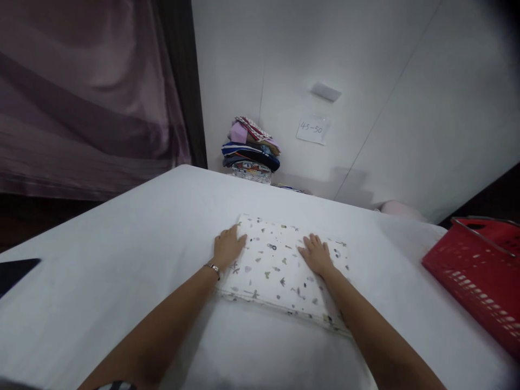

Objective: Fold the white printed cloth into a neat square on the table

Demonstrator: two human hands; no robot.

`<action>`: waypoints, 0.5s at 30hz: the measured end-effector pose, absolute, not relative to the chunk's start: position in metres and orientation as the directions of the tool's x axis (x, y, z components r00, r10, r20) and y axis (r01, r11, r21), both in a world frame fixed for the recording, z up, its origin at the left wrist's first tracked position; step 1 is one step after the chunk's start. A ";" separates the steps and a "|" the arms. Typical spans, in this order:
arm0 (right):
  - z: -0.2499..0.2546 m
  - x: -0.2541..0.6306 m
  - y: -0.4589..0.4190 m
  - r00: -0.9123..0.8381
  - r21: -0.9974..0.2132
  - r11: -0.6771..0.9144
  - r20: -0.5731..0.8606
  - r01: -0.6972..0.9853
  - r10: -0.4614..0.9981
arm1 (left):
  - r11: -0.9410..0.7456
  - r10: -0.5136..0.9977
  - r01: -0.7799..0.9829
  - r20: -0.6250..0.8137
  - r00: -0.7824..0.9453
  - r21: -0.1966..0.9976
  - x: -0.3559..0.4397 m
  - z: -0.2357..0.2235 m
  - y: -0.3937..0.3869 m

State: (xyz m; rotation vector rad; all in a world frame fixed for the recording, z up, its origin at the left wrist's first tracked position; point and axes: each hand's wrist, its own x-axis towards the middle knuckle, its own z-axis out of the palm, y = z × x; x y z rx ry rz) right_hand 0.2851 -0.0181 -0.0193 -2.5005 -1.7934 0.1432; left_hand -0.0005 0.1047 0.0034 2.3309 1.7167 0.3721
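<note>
A white cloth (276, 271) printed with small leaf-like and rounded motifs lies folded in a flat rectangle on the white table. Several layers show along its near edge. My left hand (228, 248) rests at the cloth's left edge, fingers stretched out, a bracelet (213, 268) on the wrist. On the upper right part of the cloth lies my right hand (316, 254), palm down with its fingers spread. Neither hand grips anything.
A red plastic basket (475, 271) stands at the table's right side. Folded clothes (251, 151) are stacked beyond the far edge, by the wall. A dark flat object (16, 272) lies at the left edge. A paper marked 45-50 (311, 130) hangs on the wall.
</note>
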 end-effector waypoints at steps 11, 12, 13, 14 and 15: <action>-0.021 0.238 0.000 0.287 -0.165 -0.285 -0.008 0.944 0.958 | -0.106 0.960 0.897 -0.191 0.205 0.430 -0.021 0.012 0.114; -0.022 0.238 0.000 0.286 -0.164 -0.283 -0.005 0.945 0.958 | -0.088 0.954 0.893 -0.221 0.203 0.442 -0.022 0.013 0.116; -0.023 0.239 0.000 0.286 -0.166 -0.283 -0.005 0.945 0.958 | -0.070 0.947 0.884 -0.247 0.204 0.462 -0.024 0.014 0.119; -0.022 0.240 0.000 0.284 -0.172 -0.281 -0.010 0.944 0.959 | -0.054 0.940 0.870 -0.268 0.210 0.490 -0.025 0.015 0.121; -0.021 0.241 0.000 0.284 -0.179 -0.282 -0.013 0.943 0.959 | -0.042 0.933 0.850 -0.283 0.221 0.525 -0.027 0.015 0.123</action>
